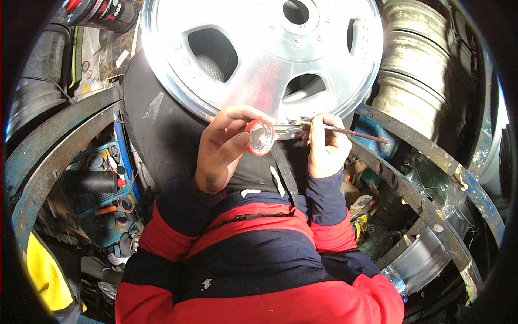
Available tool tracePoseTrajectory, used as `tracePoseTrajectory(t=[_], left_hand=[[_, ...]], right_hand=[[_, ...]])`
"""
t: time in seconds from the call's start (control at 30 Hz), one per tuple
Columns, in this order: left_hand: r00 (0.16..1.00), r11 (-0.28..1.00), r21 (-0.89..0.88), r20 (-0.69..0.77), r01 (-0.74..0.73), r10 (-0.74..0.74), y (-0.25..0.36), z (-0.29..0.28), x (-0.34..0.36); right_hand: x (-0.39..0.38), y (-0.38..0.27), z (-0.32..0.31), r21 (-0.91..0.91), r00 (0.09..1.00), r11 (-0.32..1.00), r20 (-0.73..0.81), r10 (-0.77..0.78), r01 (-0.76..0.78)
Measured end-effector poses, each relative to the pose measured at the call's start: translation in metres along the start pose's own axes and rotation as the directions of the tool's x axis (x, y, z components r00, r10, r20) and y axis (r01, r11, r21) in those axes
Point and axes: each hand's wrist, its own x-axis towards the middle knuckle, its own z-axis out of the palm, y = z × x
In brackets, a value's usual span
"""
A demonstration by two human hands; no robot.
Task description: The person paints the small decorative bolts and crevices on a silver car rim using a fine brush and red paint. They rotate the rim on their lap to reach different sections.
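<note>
My left hand (221,151) pinches a small red cap (260,136) between thumb and fingers, its open side up with pale, shiny stuff inside. My right hand (327,148) grips a thin paintbrush (361,135), whose bristle end is at the lower edge of the silver wheel rim (259,59), right of the cap; whether it touches the rim I cannot tell. The large polished rim rests over my dark trousers (151,129), with several spoke openings and a centre hole.
Curved blue metal rails (65,140) flank me. Stacked wheel rims (410,70) stand at right. A blue basket (97,210) of cans and small items sits lower left, a yellow cloth (48,270) below it. A dark can with red cap (102,13) lies upper left.
</note>
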Motion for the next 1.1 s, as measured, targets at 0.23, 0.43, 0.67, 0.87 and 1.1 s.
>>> tracePoseTrajectory(t=[0.23, 0.43, 0.67, 0.87, 1.1], left_hand=[[1.000, 1.000, 0.011, -0.002, -0.014, 0.014, -0.0020, -0.0020, -0.0008], [1.000, 1.000, 0.005, -0.010, -0.022, 0.022, -0.0021, -0.0013, -0.0008], [1.000, 1.000, -0.010, -0.006, -0.020, 0.020, -0.0021, -0.0001, -0.0009], [1.000, 0.999, -0.018, 0.001, -0.030, 0.030, -0.0029, -0.0015, -0.0013], [1.000, 1.000, -0.015, 0.001, -0.019, 0.019, -0.0018, -0.0012, -0.0013]], right_hand=[[-0.0014, 0.0000, 0.0023, 0.041, 0.999, 0.999, -0.043, -0.013, 0.015], [-0.0006, -0.0031, 0.0029, -0.005, 1.000, 1.000, -0.016, 0.001, -0.001], [0.0003, -0.0001, 0.0017, 0.027, 0.999, 1.000, -0.044, 0.008, -0.007], [-0.0008, 0.0022, 0.0028, 0.056, 0.999, 0.998, -0.052, -0.001, 0.004], [0.0003, 0.0006, 0.0030, -0.010, 0.999, 1.000, -0.045, 0.000, 0.000]])
